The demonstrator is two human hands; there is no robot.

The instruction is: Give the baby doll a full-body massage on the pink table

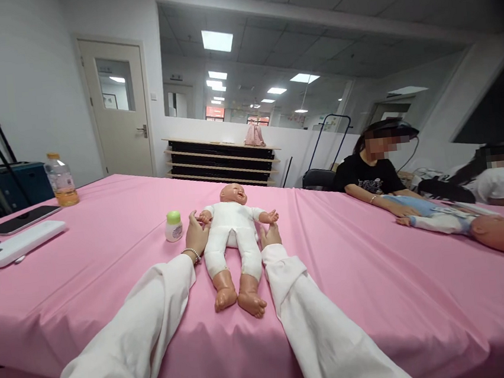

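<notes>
A baby doll (231,223) with a white cloth body lies on its back on the pink tablecloth (157,317), feet toward me. My left hand (196,236), with a beaded bracelet at the wrist, rests beside the doll's arm on the left, fingers apart and nothing held. On the other side my right hand (270,235) is next to the doll's torso, just below its forearm; its fingers are partly hidden, so their state is unclear. Left of my left hand stands a small white bottle with a green cap (174,227).
At the left are a white power bank (21,244), a dark phone (23,220) and a drink bottle (61,180). On the right a person (368,172) handles another doll (460,222). Another person (501,180) sits farther right.
</notes>
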